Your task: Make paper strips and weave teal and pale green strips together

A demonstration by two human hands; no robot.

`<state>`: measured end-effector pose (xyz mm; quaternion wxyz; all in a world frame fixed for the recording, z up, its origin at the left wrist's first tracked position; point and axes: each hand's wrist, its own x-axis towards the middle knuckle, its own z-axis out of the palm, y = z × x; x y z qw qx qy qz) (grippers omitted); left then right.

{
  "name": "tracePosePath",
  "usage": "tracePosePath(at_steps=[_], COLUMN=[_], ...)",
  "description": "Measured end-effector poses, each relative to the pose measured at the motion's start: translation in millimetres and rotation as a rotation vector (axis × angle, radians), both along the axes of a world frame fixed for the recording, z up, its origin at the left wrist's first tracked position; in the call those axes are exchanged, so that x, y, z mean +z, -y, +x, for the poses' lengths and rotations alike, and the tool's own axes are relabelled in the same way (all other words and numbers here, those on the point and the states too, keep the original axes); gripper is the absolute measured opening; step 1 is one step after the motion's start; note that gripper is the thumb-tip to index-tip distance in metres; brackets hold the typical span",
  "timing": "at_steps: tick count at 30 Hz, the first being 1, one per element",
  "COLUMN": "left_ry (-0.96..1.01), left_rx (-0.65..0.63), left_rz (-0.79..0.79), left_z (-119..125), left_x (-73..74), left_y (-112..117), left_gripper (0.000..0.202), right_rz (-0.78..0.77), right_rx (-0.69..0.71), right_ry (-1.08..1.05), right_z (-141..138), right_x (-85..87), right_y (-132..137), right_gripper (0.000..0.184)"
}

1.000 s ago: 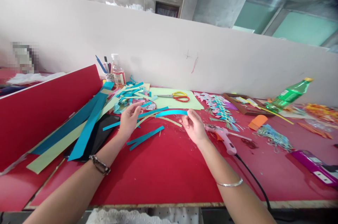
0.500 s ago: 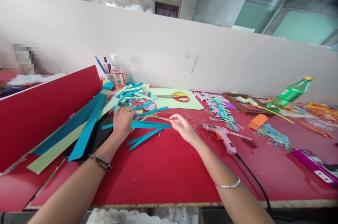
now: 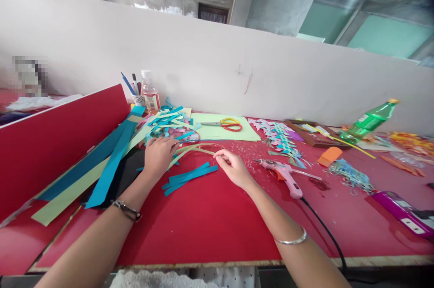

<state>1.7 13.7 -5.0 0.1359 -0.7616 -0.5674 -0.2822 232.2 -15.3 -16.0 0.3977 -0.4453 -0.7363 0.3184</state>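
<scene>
My left hand (image 3: 161, 154) is curled, palm down, at the near edge of a heap of cut paper strips; its thumb is mostly hidden. Between my hands arches a narrow pale green paper strip (image 3: 193, 148), with one end at my left fingers. The fingertips of my right hand (image 3: 233, 168) are pinched together at its other end. Several blue paper strips (image 3: 190, 178) lie crossed on the red tabletop (image 3: 203, 224) just below the arch. Blue strip ends also peek out beside my left hand.
Wide blue and green strips (image 3: 111, 166) lie over a black object at left, beside a red board (image 3: 64, 143). Scissors (image 3: 232, 124) rest on green paper. At right are a pink glue gun (image 3: 283, 175) with its cord, a woven paper piece (image 3: 280, 141) and a tilted green bottle (image 3: 371, 120).
The blue strip stretched between my hands has dropped onto the other blue strips. My right hand has shifted slightly left, and the pale green strip now arches between my hands.
</scene>
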Motion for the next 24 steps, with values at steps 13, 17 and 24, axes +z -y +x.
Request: tracePosePath(at_steps=[13, 17, 24], left_ry=[0.707, 0.699, 0.791], left_rx=[-0.744, -0.759, -0.732], left_rz=[-0.923, -1.077, -1.159], left_z=[36.5, 35.6, 30.6], left_x=[5.5, 3.2, 3.1], left_y=[25.0, 25.2, 22.0], left_gripper=[0.029, 0.029, 0.029], right_rz=[-0.322, -0.307, -0.328], right_rx=[0.44, 0.538, 0.365], right_ry=[-0.431, -0.299, -0.461], right_z=[-2.5, -1.2, 1.1], right_x=[3.1, 4.2, 3.1], right_y=[3.7, 3.9, 2.3], right_gripper=[0.028, 0.022, 0.026])
